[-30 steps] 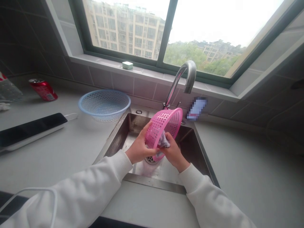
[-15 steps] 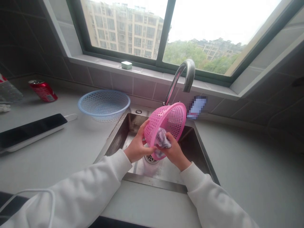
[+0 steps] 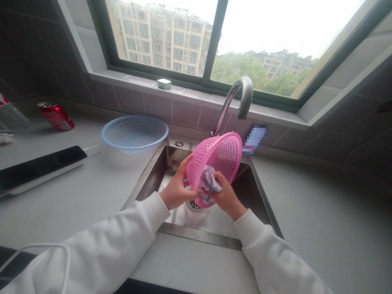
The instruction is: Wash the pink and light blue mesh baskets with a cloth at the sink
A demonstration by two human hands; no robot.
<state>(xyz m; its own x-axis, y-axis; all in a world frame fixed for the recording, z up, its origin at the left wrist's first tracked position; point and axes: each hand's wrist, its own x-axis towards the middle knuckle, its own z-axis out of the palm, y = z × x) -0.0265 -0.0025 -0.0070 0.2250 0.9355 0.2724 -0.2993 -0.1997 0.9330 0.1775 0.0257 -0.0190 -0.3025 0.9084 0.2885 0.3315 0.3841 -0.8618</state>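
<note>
Over the sink [image 3: 199, 234] we go, and both hands are busy! The left hand [image 3: 175, 188] has the pink basket [image 3: 204, 149] by its near edge, thumb hooked on the rim, fingers curled round the holed outer wall. The right hand [image 3: 228, 200] is bunched tight on a crumpled pale cloth [image 3: 210, 179], pressed low inside the bowl. The basket hangs tilted above the middle of the sink, mouth turned toward the right hand, its lower edge overlapping the drain [image 3: 195, 206] in this view; whether it touches the sink floor, I can't tell.

Now the danger! That left grip takes just one side of the rim, so a hard push from the cloth could swing the basket round, and if the plastic is wet, the thumb may skid and the bowl drop into the sink. Loose cloth folds might snag in the holes and drag the basket along. Watch the back of the sink too: the faucet [image 3: 244, 98] stands there, and a wide turn could knock the basket's upper edge against it.

Left of the sink, on the table [image 3: 107, 200], a blue basket [image 3: 134, 132] sits right by the edge, where a stray elbow could nudge it. A black-topped device [image 3: 43, 166] lies farther left; drips flung that way might reach it. And a white cable [image 3: 67, 261] crosses the left sleeve [image 3: 107, 241], so a sudden reach could catch it!
</note>
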